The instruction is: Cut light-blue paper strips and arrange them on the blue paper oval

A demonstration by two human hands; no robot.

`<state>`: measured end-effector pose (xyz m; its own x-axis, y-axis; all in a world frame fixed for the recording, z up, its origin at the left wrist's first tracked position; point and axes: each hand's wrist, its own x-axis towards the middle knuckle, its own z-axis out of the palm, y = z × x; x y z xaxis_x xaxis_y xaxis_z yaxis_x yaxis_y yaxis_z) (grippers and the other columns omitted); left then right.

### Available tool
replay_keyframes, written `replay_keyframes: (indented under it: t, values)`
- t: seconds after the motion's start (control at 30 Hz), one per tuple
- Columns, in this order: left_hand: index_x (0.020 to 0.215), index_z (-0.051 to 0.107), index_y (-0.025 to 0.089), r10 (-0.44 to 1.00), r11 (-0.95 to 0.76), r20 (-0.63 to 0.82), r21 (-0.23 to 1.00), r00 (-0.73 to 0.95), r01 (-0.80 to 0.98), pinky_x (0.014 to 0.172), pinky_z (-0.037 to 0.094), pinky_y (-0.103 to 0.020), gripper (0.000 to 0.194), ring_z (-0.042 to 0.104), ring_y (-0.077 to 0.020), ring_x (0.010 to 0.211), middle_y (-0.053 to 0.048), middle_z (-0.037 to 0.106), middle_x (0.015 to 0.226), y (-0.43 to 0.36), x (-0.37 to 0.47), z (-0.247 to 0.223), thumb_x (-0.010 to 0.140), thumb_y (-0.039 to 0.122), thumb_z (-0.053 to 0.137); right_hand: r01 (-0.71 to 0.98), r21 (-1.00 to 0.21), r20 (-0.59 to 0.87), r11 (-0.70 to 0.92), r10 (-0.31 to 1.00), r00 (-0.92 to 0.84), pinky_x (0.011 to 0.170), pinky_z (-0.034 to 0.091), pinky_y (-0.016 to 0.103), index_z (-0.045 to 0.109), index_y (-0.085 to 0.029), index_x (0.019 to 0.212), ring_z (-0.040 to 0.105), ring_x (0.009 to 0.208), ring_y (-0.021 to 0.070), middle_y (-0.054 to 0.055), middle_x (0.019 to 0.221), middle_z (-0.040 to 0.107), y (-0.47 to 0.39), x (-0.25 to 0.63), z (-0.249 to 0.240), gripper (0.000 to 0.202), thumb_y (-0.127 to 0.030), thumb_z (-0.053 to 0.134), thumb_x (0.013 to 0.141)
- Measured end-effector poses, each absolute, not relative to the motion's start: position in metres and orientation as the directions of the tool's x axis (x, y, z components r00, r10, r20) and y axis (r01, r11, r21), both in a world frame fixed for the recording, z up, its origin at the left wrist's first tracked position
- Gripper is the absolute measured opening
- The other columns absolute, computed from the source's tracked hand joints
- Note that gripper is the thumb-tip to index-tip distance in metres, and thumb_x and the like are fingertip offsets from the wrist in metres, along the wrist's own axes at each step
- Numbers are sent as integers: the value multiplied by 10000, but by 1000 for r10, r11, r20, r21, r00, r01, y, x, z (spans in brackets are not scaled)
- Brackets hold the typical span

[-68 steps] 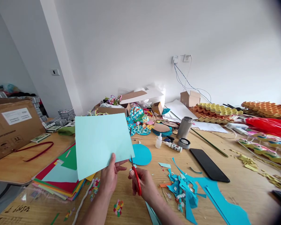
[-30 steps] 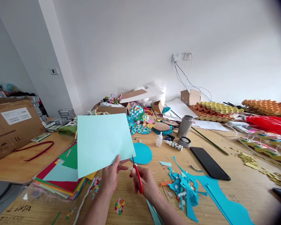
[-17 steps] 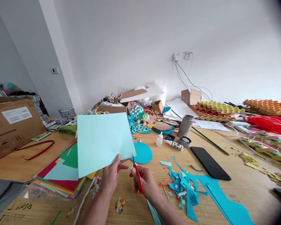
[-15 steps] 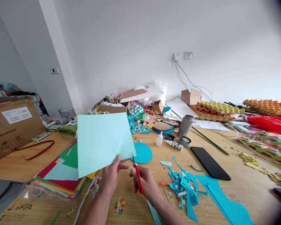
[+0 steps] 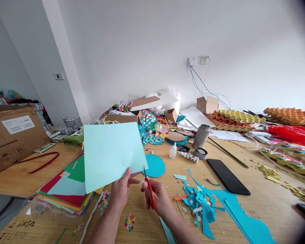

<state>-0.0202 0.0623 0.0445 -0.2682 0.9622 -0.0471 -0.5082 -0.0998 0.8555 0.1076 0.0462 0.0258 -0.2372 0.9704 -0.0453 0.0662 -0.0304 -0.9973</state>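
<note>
A large pale aqua sheet of paper (image 5: 113,152) is held up above the table by my left hand (image 5: 122,188), pinched near its lower edge with the thumb in front. My right hand (image 5: 155,195) grips a pair of scissors with red handles (image 5: 150,195). The blades point up and meet the sheet's lower right corner. Behind that corner lies a bright blue paper oval (image 5: 155,165), partly covered by the sheet. Under my right forearm a narrow aqua strip (image 5: 167,230) shows in part.
Blue paper scraps (image 5: 199,203) and a black phone (image 5: 228,176) lie to the right. A glue bottle (image 5: 173,151) and a steel flask (image 5: 201,136) stand farther back. Coloured paper (image 5: 66,186) is stacked at left, near a cardboard box (image 5: 17,139). Egg trays (image 5: 240,117) sit at back right.
Almost nothing differs. The aqua sheet has shifted very slightly in my left hand, while the scissors stay at its lower right corner.
</note>
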Motion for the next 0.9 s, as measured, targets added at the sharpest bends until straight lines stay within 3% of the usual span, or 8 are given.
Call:
replay_keyframes:
  t: [0.4,0.9]
  values:
    - [1072,609,130,964,-94,-45,862,-262,-497,453,563,-239,491,717,-282,808,-108,691,1010,63,-21,42,643,279,797,96,-993,-83,-66,978,-190,298,294,210,460,-205,601,380,294,81,-75,386,395,45,107,27,608,-810,514,642]
    - [1121,606,114,979,-67,-33,876,-199,-477,536,595,-296,568,710,-312,842,-144,695,1027,59,-19,43,634,328,806,65,-998,-24,-11,979,-203,330,302,204,448,-200,640,407,321,83,-72,405,417,47,109,26,623,-822,452,683]
